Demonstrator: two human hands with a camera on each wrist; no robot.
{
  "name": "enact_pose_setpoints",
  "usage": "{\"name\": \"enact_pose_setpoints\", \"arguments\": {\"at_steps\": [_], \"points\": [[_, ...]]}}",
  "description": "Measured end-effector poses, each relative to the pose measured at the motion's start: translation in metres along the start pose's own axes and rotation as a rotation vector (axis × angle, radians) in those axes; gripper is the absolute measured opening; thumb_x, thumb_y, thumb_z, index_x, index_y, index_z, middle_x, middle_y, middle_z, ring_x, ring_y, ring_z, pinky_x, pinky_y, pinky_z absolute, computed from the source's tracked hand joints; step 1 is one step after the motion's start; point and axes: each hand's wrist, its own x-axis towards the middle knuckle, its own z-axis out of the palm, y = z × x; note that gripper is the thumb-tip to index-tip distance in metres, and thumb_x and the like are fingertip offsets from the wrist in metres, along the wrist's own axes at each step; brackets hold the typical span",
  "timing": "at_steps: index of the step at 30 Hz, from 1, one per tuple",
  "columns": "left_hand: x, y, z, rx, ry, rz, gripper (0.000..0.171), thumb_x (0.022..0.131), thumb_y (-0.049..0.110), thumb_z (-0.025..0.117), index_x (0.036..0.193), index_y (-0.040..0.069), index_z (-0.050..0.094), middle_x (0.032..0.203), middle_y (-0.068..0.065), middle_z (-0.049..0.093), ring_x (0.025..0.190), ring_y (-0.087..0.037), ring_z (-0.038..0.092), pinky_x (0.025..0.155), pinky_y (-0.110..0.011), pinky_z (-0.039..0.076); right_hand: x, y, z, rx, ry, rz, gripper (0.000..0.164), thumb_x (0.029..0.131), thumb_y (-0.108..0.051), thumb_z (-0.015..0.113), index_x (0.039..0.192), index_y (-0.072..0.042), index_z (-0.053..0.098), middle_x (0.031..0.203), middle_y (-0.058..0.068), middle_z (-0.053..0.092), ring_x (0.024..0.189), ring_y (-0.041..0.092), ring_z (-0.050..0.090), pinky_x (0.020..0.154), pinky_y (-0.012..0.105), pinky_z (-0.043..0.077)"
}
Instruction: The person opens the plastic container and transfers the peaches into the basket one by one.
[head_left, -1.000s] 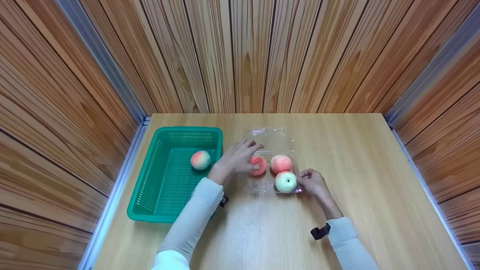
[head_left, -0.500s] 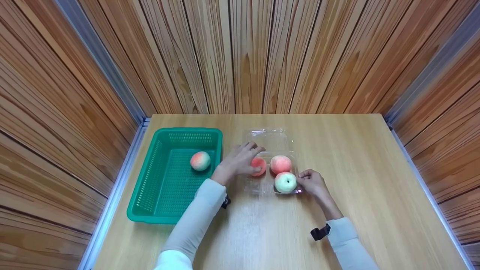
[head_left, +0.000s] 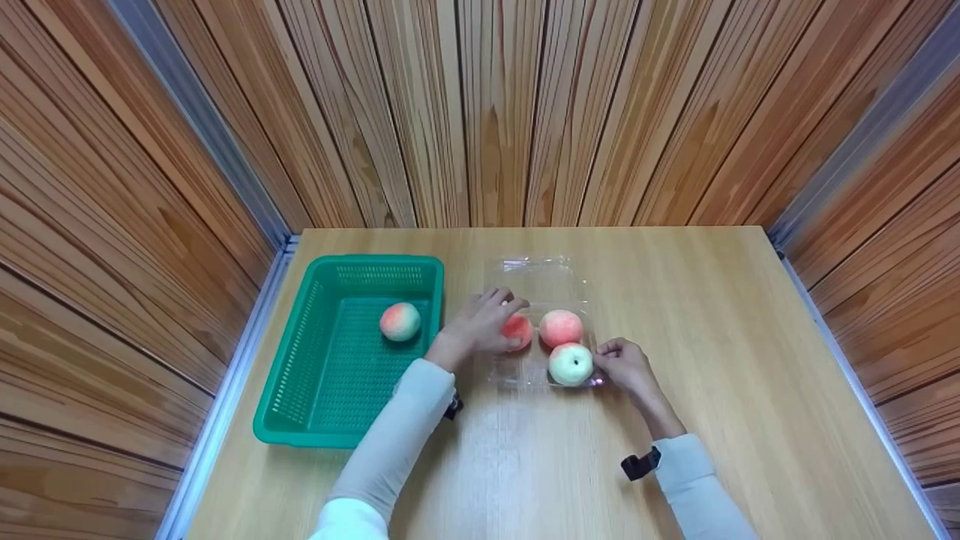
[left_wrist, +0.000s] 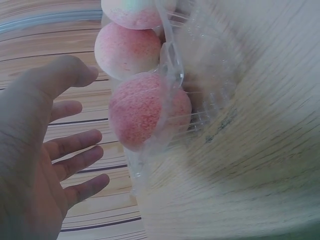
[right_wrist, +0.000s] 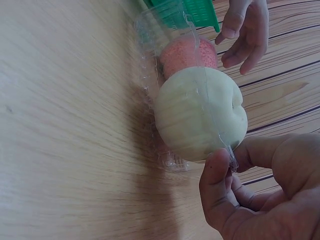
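On the table, head view: green basket at left with one peach; to its right a clear container, lid laid back, holding three peaches; left hand partly hides the leftmost. Left wrist: thumb and fingers apart, slightly bent, just beside the pink peach. Right wrist: right hand pinches the container's rim, thumb against finger, beside the pale peach
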Motion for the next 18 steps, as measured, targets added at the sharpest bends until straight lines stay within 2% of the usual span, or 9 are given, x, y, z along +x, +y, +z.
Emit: {"name": "enact_pose_setpoints", "arguments": {"at_steps": [9, 18], "points": [[0.002, 0.001, 0.007, -0.004, -0.015, -0.007, 0.066, 0.096, 0.048, 0.074, 0.155, 0.026, 0.053, 0.149, -0.007, 0.054, 0.139, -0.028, 0.051, 0.121, -0.050, 0.045, -0.001, 0.000, -0.001, 0.016, -0.004, -0.008, 0.017, 0.097, -0.007, 0.067, 0.107, 0.006, 0.062, 0.086, 0.004, 0.060, 0.076, 0.014, 0.058, 0.064, 0.024, 0.047], [0.002, 0.000, 0.013, -0.014, -0.018, -0.001, 0.067, 0.097, 0.044, 0.075, 0.156, 0.024, 0.052, 0.150, -0.008, 0.052, 0.140, -0.029, 0.049, 0.122, -0.050, 0.043, 0.000, -0.001, -0.001, 0.000, -0.008, -0.002, 0.019, 0.097, -0.008, 0.068, 0.108, 0.006, 0.062, 0.088, 0.004, 0.060, 0.078, 0.015, 0.056, 0.065, 0.025, 0.046]]}}
